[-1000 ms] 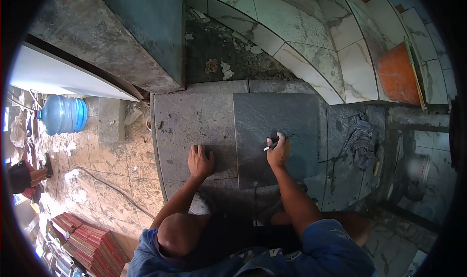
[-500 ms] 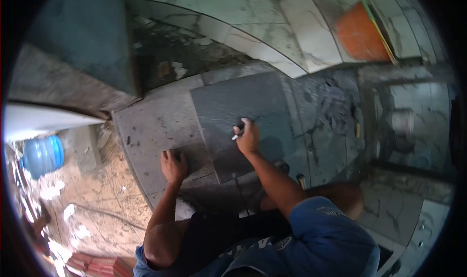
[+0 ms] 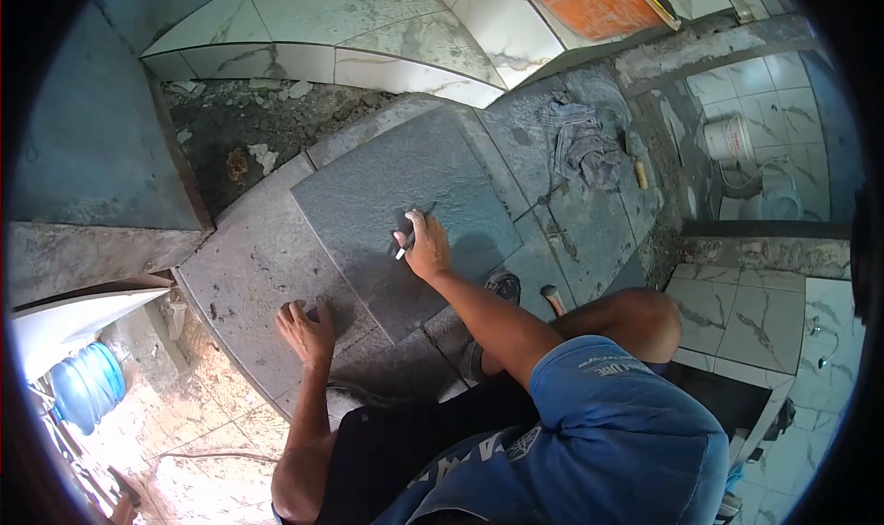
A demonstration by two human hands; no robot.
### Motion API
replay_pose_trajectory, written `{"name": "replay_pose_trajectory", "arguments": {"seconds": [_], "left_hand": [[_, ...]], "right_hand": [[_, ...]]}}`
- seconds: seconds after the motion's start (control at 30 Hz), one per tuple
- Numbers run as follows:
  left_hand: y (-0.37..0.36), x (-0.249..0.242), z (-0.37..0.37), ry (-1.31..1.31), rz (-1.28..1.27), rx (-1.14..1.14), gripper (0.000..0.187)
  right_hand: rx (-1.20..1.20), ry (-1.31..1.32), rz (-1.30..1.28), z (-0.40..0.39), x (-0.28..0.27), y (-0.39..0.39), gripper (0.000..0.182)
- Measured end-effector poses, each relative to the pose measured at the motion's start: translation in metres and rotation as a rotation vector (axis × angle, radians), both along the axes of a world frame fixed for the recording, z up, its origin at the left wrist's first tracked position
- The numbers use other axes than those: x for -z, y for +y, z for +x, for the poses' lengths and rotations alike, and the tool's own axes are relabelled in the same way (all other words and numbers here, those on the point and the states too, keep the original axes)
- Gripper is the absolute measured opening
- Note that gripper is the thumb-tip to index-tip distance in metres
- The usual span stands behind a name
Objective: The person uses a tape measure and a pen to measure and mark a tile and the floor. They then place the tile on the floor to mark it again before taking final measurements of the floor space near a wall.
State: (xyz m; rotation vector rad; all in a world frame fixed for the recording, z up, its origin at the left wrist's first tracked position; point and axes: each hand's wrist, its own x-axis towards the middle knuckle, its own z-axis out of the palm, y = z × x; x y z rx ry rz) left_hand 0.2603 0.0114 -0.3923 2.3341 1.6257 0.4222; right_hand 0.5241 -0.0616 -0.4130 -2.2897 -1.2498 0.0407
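Observation:
A large dark grey floor tile (image 3: 387, 170) lies in front of me, its surface streaked and dusty. My right hand (image 3: 428, 249) is over its middle, fingers closed around a small dark tool with a white end (image 3: 400, 253); its exact kind I cannot tell. My left hand (image 3: 308, 336) rests, fingers apart, on the lighter grey tile (image 3: 253, 249) to the left. Close to my right forearm are a dark shoe (image 3: 503, 286) and a wooden-handled tool (image 3: 552, 293).
A crumpled grey cloth (image 3: 585, 143) lies to the right. Beyond the tile are a rubble-filled gap (image 3: 258, 124) and a marbled step (image 3: 285, 62). An orange container (image 3: 594, 5) stands at the back, a white bucket (image 3: 727, 138) at the right, and a blue water jug (image 3: 87, 387) at the left.
The view has turned, shifting the surroundings. My right hand stays over the dark tile with the small tool in it. My left hand's fingers now look more spread on the lighter tile.

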Motion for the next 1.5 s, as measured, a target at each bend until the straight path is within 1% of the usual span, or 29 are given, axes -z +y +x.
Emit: {"name": "replay_pose_trajectory", "arguments": {"seconds": [0.07, 0.1, 0.13, 0.27, 0.33, 0.4, 0.47, 0.57, 0.6, 0.67, 0.7, 0.73, 0.77, 0.8, 0.87, 0.93, 1.0, 1.07, 1.1, 1.13, 1.17, 1.2, 1.23, 1.27, 1.3, 1.33, 1.4, 1.43, 1.5], "left_hand": [[-0.001, -0.007, 0.013, -0.296, -0.207, 0.04, 0.031], [-0.003, -0.008, 0.019, -0.366, -0.277, 0.045, 0.031], [-0.005, -0.01, 0.025, -0.359, -0.264, 0.026, 0.031], [-0.017, -0.017, 0.035, -0.509, -0.475, 0.134, 0.029], [-0.022, -0.021, 0.033, -0.503, -0.434, 0.139, 0.024], [-0.024, -0.027, 0.027, -0.65, -0.608, 0.207, 0.018], [-0.017, -0.032, 0.02, -0.605, -0.553, 0.284, 0.015], [0.005, -0.07, 0.013, -0.506, -0.603, 0.263, 0.015], [0.017, -0.081, 0.01, -0.502, -0.619, 0.255, 0.014], [0.043, -0.114, 0.009, -0.483, -0.619, 0.251, 0.013], [0.057, -0.137, 0.01, -0.49, -0.493, 0.366, 0.011], [0.067, -0.164, 0.013, -0.492, -0.366, 0.48, 0.01], [0.075, -0.197, 0.019, -0.476, -0.346, 0.485, 0.01], [0.079, -0.234, 0.025, -0.444, -0.332, 0.569, 0.01], [0.076, -0.299, 0.033, -0.388, -0.301, 0.647, 0.01], [0.062, -0.353, 0.047, -0.373, -0.318, 0.884, 0.008], [0.042, -0.391, 0.063, -0.528, -0.443, 1.042, 0.006], [0.017, -0.406, 0.078, -0.848, -0.811, 1.103, 0.018], [0.006, -0.409, 0.089, -0.83, -0.789, 1.08, 0.018], [-0.005, -0.411, 0.101, -1.016, -0.918, 1.14, 0.028], [-0.015, -0.412, 0.113, -1.2, -1.045, 1.192, 0.038], [-0.018, -0.409, 0.128, -1.161, -1.02, 1.161, 0.038], [-0.017, -0.403, 0.141, -1.276, -0.864, 1.276, 0.051], [-0.019, -0.4, 0.149, -1.376, -0.709, 1.376, 0.064], [-0.026, -0.405, 0.158, -1.42, -0.7, 1.274, 0.069], [-0.031, -0.411, 0.167, -1.467, -0.673, 1.176, 0.073], [-0.036, -0.403, 0.178, -1.274, -1.016, 1.243, 0.116], [-0.04, -0.395, 0.191, -1.281, -1.001, 1.204, 0.116], [-0.042, -0.383, 0.217, -1.669, -0.581, 1.202, 0.122]], "right_hand": [[0.009, -0.019, 0.009, 0.005, -0.001, -0.007, 0.042], [0.008, -0.035, 0.019, 0.009, 0.001, -0.01, 0.041], [-0.012, -0.026, 0.028, 0.013, 0.003, -0.014, 0.041], [0.014, -0.087, 0.043, 0.023, 0.003, -0.024, 0.038], [0.021, -0.134, 0.061, 0.02, -0.001, -0.019, 0.036], [-0.007, -0.116, 0.078, 0.017, -0.007, -0.01, 0.032], [-0.02, -0.035, 0.064, 0.008, -0.021, 0.011, 0.027], [-0.405, 0.091, 0.187, -0.008, -0.051, 0.051, 0.029], [-0.399, 0.097, 0.205, -0.013, -0.064, 0.067, 0.029], [-0.757, 0.162, -0.069, -0.017, -0.088, 0.095, 0.026], [-0.757, 0.165, -0.047, -0.014, -0.102, 0.105, 0.026], [-0.875, 0.055, -0.167, -0.011, -0.115, 0.116, 0.021], [-0.986, -0.063, -0.286, -0.006, -0.129, 0.127, 0.017], [-0.986, -0.064, -0.26, 0.001, -0.143, 0.138, 0.017], [-0.973, -0.144, -0.511, 0.014, -0.167, 0.16, 0.012], [-0.942, -0.16, -0.517, 0.036, -0.182, 0.179, 0.02], [-0.855, -0.1, -0.521, 0.061, -0.193, 0.193, 0.024], [-0.703, -0.036, -0.515, 0.083, -0.211, 0.201, 0.026], [-0.647, 0.007, -0.422, 0.095, -0.203, 0.206, 0.024], [-0.593, 0.06, -0.33, 0.107, -0.186, 0.209, 0.023], [-0.567, 0.035, -0.365, 0.12, -0.164, 0.215, 0.024], [-0.543, 0.012, -0.389, 0.132, -0.146, 0.224, 0.024], [-0.487, 0.09, -0.407, 0.137, -0.132, 0.227, 0.025], [-0.486, 0.055, -0.352, 0.139, -0.114, 0.229, 0.026], [-0.545, 0.087, -0.344, 0.137, -0.108, 0.23, 0.028], [-0.555, 0.124, -0.42, 0.127, -0.127, 0.228, 0.03], [-0.691, 0.023, -0.263, 0.12, -0.112, 0.231, 0.031], [-0.728, 0.034, -0.265, 0.111, -0.114, 0.231, 0.031], [-0.733, 0.076, -0.234, 0.108, -0.112, 0.228, 0.033]]}}
